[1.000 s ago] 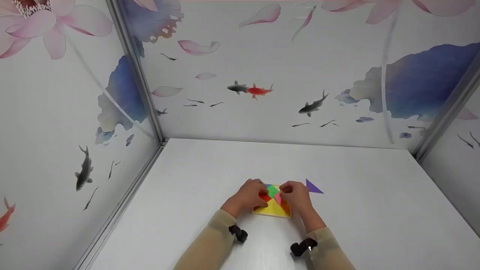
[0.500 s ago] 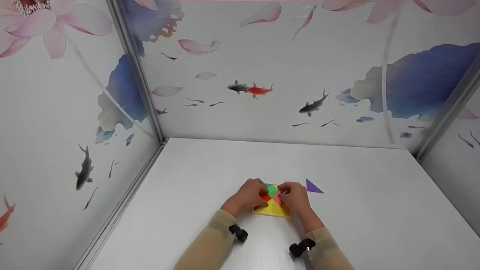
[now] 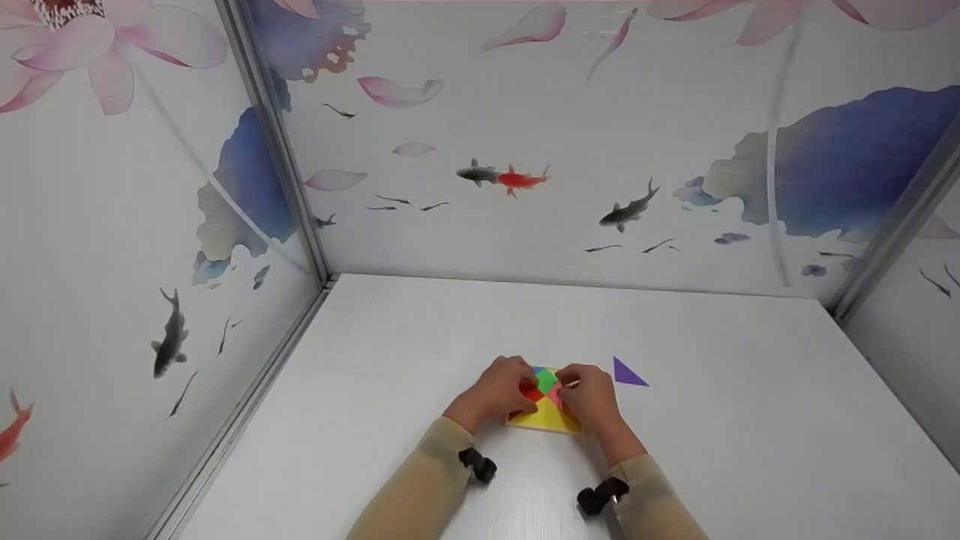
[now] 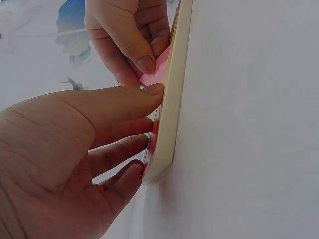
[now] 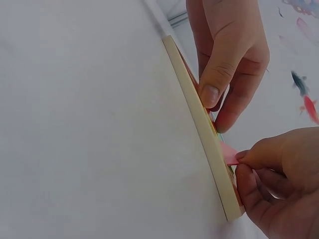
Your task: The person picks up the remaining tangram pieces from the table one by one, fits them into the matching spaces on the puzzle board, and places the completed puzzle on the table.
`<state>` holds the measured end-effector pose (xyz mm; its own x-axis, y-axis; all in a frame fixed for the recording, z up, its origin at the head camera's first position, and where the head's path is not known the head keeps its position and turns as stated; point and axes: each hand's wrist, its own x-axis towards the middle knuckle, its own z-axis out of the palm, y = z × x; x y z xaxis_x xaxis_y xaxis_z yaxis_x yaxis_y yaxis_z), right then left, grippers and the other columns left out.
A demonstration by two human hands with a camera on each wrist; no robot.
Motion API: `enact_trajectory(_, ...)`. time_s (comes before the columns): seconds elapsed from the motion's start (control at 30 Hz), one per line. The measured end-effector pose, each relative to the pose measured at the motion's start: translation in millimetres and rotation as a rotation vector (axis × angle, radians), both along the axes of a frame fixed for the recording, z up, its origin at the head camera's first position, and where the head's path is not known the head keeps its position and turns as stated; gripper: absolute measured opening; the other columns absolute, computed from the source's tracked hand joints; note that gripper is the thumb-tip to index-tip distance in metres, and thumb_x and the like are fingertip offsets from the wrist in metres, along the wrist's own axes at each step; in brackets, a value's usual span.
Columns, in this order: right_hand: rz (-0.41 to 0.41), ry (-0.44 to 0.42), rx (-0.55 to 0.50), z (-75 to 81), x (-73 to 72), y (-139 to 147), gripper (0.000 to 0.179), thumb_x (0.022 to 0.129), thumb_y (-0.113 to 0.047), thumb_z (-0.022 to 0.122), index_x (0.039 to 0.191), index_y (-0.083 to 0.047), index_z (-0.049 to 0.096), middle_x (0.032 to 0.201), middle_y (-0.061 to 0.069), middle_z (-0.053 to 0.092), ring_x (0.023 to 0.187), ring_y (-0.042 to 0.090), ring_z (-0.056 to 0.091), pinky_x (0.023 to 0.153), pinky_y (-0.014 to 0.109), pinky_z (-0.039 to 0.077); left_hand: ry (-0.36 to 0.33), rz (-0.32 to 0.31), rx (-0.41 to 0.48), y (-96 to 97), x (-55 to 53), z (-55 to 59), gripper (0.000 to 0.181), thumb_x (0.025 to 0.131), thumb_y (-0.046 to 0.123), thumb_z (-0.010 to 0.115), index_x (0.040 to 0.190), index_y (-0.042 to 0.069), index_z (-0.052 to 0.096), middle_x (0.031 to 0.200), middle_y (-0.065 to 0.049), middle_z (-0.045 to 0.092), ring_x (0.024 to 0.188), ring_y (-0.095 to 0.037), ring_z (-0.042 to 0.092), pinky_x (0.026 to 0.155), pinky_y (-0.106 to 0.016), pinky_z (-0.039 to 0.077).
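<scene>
A square tangram tray (image 3: 544, 430) with a pale wooden rim lies flat on the table. In it are a yellow triangle (image 3: 545, 416), a green square (image 3: 545, 382) and a red piece (image 3: 532, 393), with a bit of blue at the back. My left hand (image 3: 501, 386) rests its thumb and fingertips on the pieces at the tray's left side. With thumb and forefinger, my right hand (image 3: 592, 391) pinches a pink tangram piece (image 5: 229, 154), which stands tilted up from the tray. Part of the tray's right side is hidden under this hand.
Right of the tray, behind the right hand, a purple triangle (image 3: 628, 373) lies on the white table (image 3: 420, 330). Printed wall panels (image 3: 405, 240) enclose the table at the back and sides. Small black cameras (image 3: 480, 466) sit on both wrists.
Both hands keep nearly the same place, the right one shifting very slightly left. The pink piece stays in its pinch, and less of it shows in the head view.
</scene>
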<state>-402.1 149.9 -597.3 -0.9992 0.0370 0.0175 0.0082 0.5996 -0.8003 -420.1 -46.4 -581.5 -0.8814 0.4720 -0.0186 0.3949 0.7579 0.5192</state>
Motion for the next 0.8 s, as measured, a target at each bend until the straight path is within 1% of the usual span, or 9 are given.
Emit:
enact_trajectory(0.1, -0.006, -0.014, 0.003, -0.1, 0.3, -0.8, 0.025, 0.092, -0.002, 0.078, 0.117, -0.005, 0.078, 0.111, 0.012, 0.075, 0.101, 0.027, 0.069, 0.094, 0.039, 0.063, -0.008, 0.008, 0.002, 0.4, -0.1, -0.3, 0.038, 0.087, 0.025, 0.087, 0.123, 0.013, 0.079, 0.125, 0.000, 0.066, 0.118, -0.018, 0.053, 0.107, -0.032, 0.052)
enact_trajectory(0.27, -0.011, -0.035, 0.010, 0.5, 1.8, -3.7, 0.026, 0.092, -0.004, 0.079, 0.118, -0.005, 0.077, 0.113, 0.011, 0.074, 0.102, 0.026, 0.068, 0.094, 0.039, 0.062, 0.010, -0.001, -0.007, 0.6, -1.5, -0.9, 0.037, 0.088, 0.026, 0.088, 0.121, 0.013, 0.080, 0.124, 0.000, 0.067, 0.116, -0.018, 0.054, 0.105, -0.031, 0.052)
enact_trajectory(0.47, -0.021, -0.034, 0.030, 0.7, 1.6, -4.2, 0.021, 0.092, -0.002, 0.079, 0.113, -0.004, 0.078, 0.113, 0.013, 0.074, 0.099, 0.027, 0.066, 0.096, 0.041, 0.061, 0.016, -0.007, 0.001, -0.1, -0.8, -0.3, 0.038, 0.087, 0.026, 0.088, 0.121, 0.012, 0.080, 0.124, -0.001, 0.067, 0.116, -0.019, 0.054, 0.104, -0.032, 0.052)
enact_trajectory(0.57, -0.025, -0.040, 0.038, 1.8, 1.6, -4.5, 0.021, 0.092, -0.002, 0.078, 0.114, -0.004, 0.078, 0.114, 0.014, 0.074, 0.101, 0.028, 0.067, 0.099, 0.044, 0.061, 0.012, -0.006, 0.007, 0.3, -1.2, -0.7, 0.038, 0.087, 0.026, 0.088, 0.122, 0.012, 0.080, 0.125, -0.001, 0.067, 0.117, -0.019, 0.054, 0.104, -0.031, 0.052)
enact_trajectory(0.8, -0.013, 0.025, 0.068, -1.4, -0.4, -3.0, 0.020, 0.090, -0.003, 0.079, 0.110, -0.002, 0.080, 0.111, 0.014, 0.077, 0.102, 0.030, 0.070, 0.098, 0.047, 0.060, -0.001, 0.005, -0.002, 0.7, -1.3, -0.4, 0.038, 0.087, 0.026, 0.087, 0.122, 0.012, 0.080, 0.125, 0.000, 0.067, 0.118, -0.019, 0.054, 0.106, -0.031, 0.051)
